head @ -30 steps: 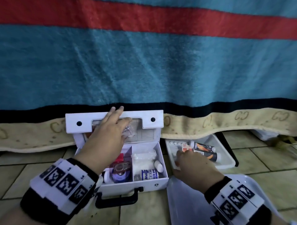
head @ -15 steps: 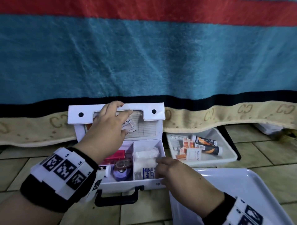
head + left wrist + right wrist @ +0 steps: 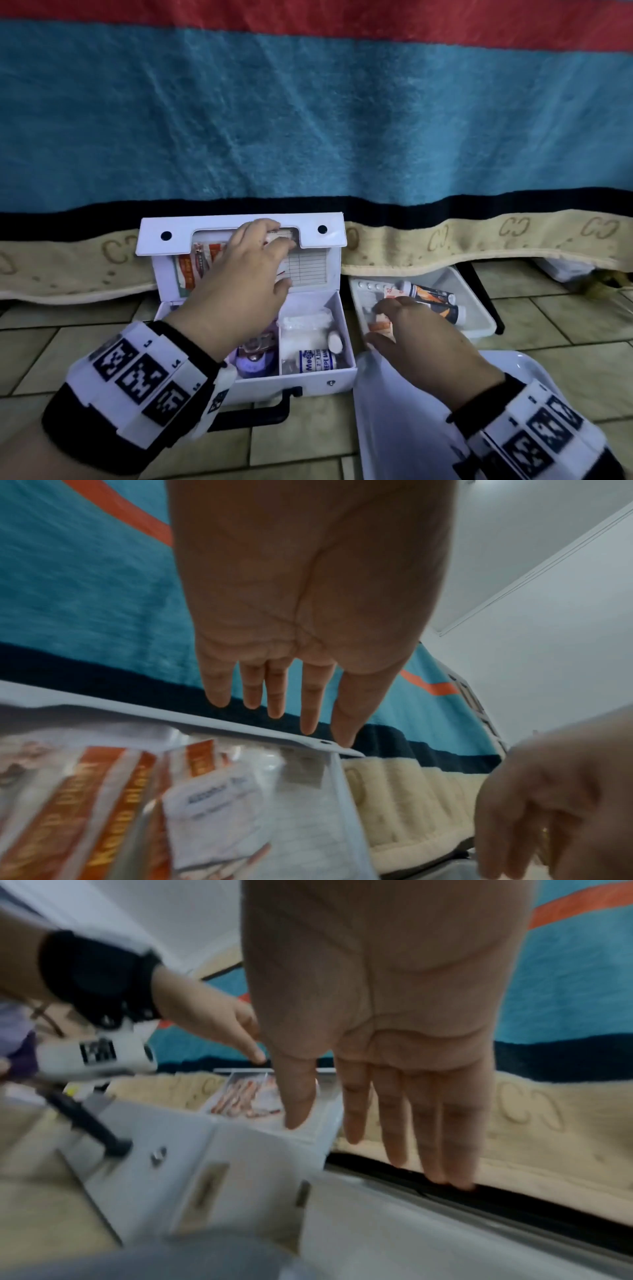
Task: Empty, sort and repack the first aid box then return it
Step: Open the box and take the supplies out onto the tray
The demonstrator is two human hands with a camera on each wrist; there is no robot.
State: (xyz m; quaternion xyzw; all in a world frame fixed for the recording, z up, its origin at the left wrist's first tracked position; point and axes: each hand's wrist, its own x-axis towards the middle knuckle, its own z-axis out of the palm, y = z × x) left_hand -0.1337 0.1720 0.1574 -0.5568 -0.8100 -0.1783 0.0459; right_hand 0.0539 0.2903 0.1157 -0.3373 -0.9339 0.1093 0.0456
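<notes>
We kept left hand [image 3: 239,291], fingers straight, at box [image 3: 339,342] lid pocket, seemingly tucking packets [image 3: 202,263]; right hand [image 3: 414,335], fingers straight, over tray [image 3: 479,308], seemingly fetching.

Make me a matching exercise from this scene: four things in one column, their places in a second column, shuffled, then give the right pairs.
Things
1. crepe bandage roll
2. tubes
3. left hand
4. black handle

Places
A. in the clear tray right of the first aid box
B. on the box's front
C. box's right compartment
D. reaching to the open lid

Pairs: 1-C, 2-A, 3-D, 4-B
</notes>
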